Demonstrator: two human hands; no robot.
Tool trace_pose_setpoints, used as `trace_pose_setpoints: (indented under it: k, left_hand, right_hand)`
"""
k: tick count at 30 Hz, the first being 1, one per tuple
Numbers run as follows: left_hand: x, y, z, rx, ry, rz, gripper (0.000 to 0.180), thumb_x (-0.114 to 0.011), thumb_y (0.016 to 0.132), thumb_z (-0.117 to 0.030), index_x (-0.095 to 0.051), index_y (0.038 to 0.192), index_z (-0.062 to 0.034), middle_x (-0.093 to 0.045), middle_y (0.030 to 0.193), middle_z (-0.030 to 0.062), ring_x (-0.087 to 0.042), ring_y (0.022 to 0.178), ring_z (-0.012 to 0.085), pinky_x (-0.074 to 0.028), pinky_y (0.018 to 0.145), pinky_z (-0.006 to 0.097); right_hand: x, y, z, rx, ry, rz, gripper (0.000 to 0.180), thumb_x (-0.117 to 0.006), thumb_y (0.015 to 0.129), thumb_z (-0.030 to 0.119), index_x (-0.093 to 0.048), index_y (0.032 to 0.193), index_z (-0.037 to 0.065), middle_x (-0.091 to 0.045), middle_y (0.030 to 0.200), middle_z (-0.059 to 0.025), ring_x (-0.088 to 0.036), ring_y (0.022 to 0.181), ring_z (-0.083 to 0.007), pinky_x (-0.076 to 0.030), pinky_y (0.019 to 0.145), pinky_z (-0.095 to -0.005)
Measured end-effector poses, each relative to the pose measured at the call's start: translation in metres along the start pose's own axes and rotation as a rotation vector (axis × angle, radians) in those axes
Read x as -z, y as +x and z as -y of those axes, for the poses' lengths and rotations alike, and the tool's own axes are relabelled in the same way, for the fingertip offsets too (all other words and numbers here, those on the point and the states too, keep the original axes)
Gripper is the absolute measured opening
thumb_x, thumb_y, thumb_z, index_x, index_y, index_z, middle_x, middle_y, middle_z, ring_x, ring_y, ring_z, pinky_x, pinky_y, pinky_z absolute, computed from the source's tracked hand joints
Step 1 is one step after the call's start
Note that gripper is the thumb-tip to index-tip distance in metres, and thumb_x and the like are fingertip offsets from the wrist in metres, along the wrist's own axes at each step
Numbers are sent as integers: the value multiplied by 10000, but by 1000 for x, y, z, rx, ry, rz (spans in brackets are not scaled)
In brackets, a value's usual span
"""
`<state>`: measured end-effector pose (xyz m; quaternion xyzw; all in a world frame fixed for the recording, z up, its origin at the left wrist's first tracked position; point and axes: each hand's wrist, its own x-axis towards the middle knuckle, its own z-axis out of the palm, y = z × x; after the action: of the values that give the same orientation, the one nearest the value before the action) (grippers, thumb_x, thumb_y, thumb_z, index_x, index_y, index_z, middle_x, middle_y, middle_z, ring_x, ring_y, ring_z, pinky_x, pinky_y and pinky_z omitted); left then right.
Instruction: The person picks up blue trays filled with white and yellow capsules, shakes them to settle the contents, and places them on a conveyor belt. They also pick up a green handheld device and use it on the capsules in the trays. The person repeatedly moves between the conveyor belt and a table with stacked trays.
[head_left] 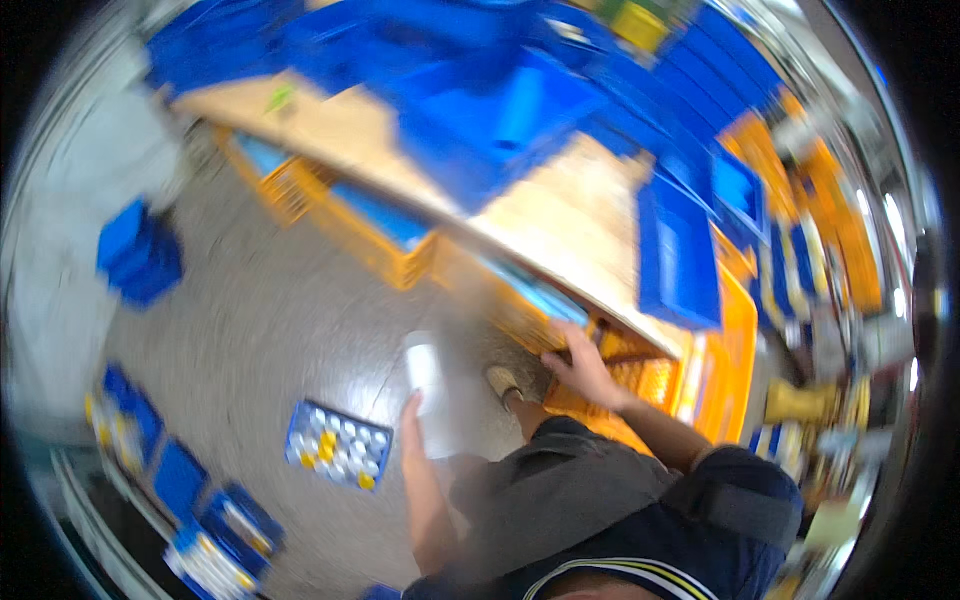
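Note:
My right hand is at the table's front edge, beside an orange crate standing under the tabletop. Its thumb and fingers are apart; I see nothing held in it, and cannot tell whether it touches the crate. My left hand hangs low over the floor, seen edge-on and blurred. Right by it is a bright white, elongated patch; whether this is an object or glare on the floor I cannot make out. A blue tray of white and yellow round-topped pieces lies on the floor to the left.
Blue bins stand on the wooden table, more behind them. Other orange crates sit below it. Blue containers stand on the floor far left, others at lower left. Shelving with orange bins lines the right.

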<state>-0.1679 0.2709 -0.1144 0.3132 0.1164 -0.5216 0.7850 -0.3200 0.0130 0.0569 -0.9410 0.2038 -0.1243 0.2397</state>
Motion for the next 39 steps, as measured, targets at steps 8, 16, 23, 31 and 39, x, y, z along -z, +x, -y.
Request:
trace_pose_setpoints:
  k: [8,16,23,31,39]
  left_hand:
    - [-210,79,15,195,70,161,688,-472,941,-494,-421,1327,73,-603,1159,254,-632,971,355,-527,860,477]
    - [-390,148,80,224,813,223,551,-552,943,-244,-391,1386,42,-585,1217,214,-618,1024,288,-518,874,365]
    - [-492,164,123,-100,1136,781,749,-572,782,-25,-298,1478,14,-381,1481,200,-359,1375,270,-317,1099,374]
    - [-524,192,101,-494,1422,631,626,-442,683,191,-578,1275,37,-650,1180,212,-648,1062,284,-494,931,348]
    - [-534,231,92,-884,1690,739,521,-527,690,181,-639,1182,47,-645,1127,191,-652,1022,309,-530,875,358]
  right_hand:
    - [116,20,-241,-806,-331,-567,658,-682,812,227,-408,1325,-81,-551,1190,-312,-557,1085,-424,-457,905,-492]
    - [111,17,-216,-723,1070,-251,600,-463,998,428,-385,1407,-3,-532,1325,-221,-532,1217,-313,-415,1021,-426]
    - [167,66,-255,-640,2262,-628,520,-471,983,472,-523,1203,4,-644,1009,-141,-656,870,-238,-565,770,-386]
    - [183,105,-366,-744,2342,-1138,748,-323,960,635,-475,1262,-32,-594,1135,-205,-582,1065,-316,-452,979,-467]
    - [147,114,-288,-578,2111,-720,431,-470,1001,383,-483,1237,22,-593,1164,-141,-593,1056,-291,-494,910,-447]
